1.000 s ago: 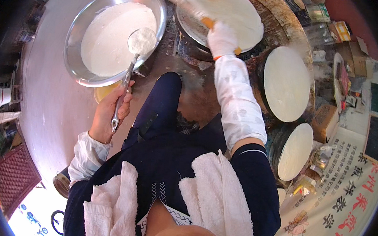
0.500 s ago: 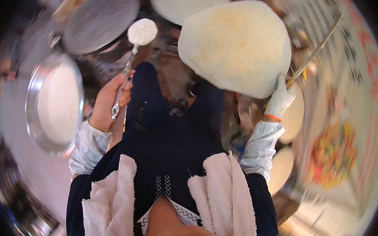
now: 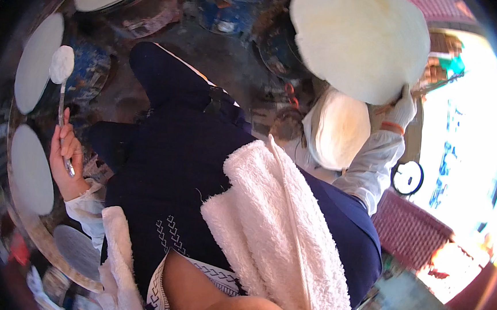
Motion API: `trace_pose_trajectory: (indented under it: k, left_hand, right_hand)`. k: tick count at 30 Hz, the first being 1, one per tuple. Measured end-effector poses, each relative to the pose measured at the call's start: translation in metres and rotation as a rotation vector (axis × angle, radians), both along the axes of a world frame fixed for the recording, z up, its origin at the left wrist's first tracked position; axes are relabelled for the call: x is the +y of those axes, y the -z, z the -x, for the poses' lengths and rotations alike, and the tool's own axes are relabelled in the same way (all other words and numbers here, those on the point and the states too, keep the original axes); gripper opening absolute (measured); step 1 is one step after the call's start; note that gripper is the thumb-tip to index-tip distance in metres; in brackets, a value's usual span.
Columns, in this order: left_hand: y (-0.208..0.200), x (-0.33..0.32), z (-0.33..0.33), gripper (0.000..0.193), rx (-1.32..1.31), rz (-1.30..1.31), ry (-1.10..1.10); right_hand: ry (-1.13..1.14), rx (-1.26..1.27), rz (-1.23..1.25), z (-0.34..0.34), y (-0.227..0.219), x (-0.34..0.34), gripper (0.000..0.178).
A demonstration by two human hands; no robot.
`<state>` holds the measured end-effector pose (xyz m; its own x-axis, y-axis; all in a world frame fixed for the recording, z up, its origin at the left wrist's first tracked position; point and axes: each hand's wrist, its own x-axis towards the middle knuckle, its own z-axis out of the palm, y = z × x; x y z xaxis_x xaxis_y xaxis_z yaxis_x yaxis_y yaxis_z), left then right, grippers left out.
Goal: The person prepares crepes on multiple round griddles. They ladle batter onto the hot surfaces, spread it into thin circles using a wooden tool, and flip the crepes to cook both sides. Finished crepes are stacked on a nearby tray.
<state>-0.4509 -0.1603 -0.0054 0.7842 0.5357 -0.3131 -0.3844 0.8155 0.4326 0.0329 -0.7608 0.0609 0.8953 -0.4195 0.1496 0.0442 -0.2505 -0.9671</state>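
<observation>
Evidently, your right grip (image 3: 402, 111) pinches the rim of the thin pancake (image 3: 360, 45) spreading beyond it, likely light, floppy, tearable and best held broadly there, while your left grip (image 3: 67, 154) is wrapped around a ladle (image 3: 62, 103).

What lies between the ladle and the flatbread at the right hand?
Across the head view: a blue drum, a dark-clothed knee, dark floor and a dark drum.

Flatbread-cooking kitchen: round griddles (image 3: 78, 251), a pile of flatbreads (image 3: 342, 130).
</observation>
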Motion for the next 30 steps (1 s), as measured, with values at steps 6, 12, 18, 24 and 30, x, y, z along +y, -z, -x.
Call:
trace_pose_trajectory:
  k: [6,12,18,24,30]
  left_hand:
    - [-0.02,0.034,-0.027,0.048,0.011,-0.011,0.195]
    - [-0.013,0.038,-0.012,0.052,0.009,0.004,0.221]
    - [-0.018,0.041,-0.029,0.052,0.021,-0.048,0.257]
    - [-0.03,0.026,-0.018,0.049,0.047,-0.045,0.191]
    - [-0.043,0.002,-0.042,0.047,0.106,-0.057,0.086]
  right_hand:
    - [0.222,0.52,0.962,0.178,0.166,-0.217,0.018]
    - [0.31,0.844,1.129,0.234,0.254,-0.153,0.028]
    - [0.484,0.925,0.703,0.234,0.29,-0.116,0.03]
    - [0.668,0.809,0.235,0.213,0.298,-0.122,0.032]
    - [0.389,0.228,-0.012,0.109,0.252,0.003,0.036]
